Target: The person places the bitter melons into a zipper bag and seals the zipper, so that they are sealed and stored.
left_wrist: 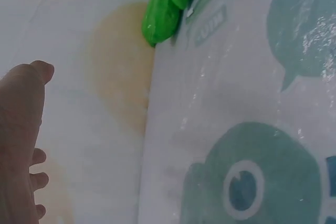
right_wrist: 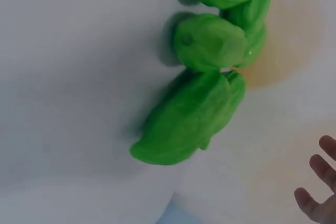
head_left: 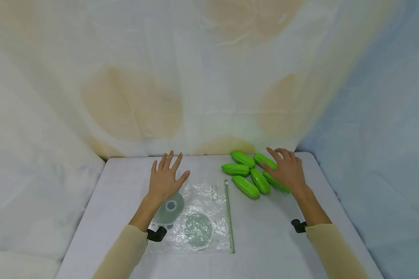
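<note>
My left hand [head_left: 165, 180], fingers spread, is over the far left corner of a clear zip bag [head_left: 216, 232]. The bag lies flat, printed with green shapes, and a green slider strip [head_left: 229, 221] runs along its right edge. Right of it lie several bright green, ridged, cucumber-like vegetables [head_left: 245, 186]. My right hand [head_left: 289, 170] is over the right side of that group, fingers loosely extended, and hides part of it. In the right wrist view a gap shows between the fingers [right_wrist: 324, 174] and the vegetables [right_wrist: 184, 119]. Both hands hold nothing.
A white-covered table [head_left: 265, 240] carries everything. A pale curtain with tan circles [head_left: 132, 104] hangs along its back edge. Bluish sheeting [head_left: 380, 155] stands at the right, pale sheeting [head_left: 31, 155] at the left. Dark wrist cameras [head_left: 157, 234] sit at both cuffs.
</note>
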`<state>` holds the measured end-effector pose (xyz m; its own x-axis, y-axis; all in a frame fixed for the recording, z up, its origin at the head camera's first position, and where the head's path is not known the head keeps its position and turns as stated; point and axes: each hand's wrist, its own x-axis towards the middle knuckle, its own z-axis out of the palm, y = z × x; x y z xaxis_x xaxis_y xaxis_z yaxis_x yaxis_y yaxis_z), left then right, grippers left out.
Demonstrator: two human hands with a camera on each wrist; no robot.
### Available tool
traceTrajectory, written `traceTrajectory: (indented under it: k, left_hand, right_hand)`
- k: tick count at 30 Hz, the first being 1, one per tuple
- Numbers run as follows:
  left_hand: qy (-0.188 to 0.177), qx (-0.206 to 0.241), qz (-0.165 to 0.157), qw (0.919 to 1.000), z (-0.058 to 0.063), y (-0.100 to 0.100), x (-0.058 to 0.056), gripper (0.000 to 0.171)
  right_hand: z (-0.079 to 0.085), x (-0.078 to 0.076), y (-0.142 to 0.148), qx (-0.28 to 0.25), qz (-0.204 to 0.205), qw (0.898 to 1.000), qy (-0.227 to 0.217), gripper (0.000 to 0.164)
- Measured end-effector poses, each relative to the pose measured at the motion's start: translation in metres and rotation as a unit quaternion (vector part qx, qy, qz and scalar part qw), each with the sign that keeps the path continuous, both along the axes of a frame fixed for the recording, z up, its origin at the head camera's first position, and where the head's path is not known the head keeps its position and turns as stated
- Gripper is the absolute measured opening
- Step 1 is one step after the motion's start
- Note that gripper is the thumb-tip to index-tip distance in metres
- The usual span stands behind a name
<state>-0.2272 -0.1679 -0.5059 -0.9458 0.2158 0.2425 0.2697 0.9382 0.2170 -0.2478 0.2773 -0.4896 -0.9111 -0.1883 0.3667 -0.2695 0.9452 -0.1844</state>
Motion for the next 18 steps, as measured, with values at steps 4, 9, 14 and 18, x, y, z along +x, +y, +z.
traceTrajectory:
  k: [4,9,14,18]
  left_hand:
    - [-0.010,0.010,-0.004,0.9999,-0.017,0.007,0.012,0.078]
    - [-0.013,0.038,-0.011,0.9991,-0.030,0.015,0.025,0.076]
    - [-0.016,0.061,-0.011,0.9979,-0.043,0.021,0.034,0.073]
    - [-0.027,0.074,-0.020,0.9967,-0.056,0.030,0.040,0.072]
  right_hand:
    - [-0.009,0.015,-0.005,-0.040,0.006,0.999,-0.035,0.066]
    - [-0.022,0.035,-0.013,-0.081,0.020,0.993,-0.088,0.067]
    - [-0.034,0.045,-0.023,-0.098,0.034,0.991,-0.088,0.062]
    - [-0.046,0.050,-0.035,-0.113,0.051,0.989,-0.086,0.060]
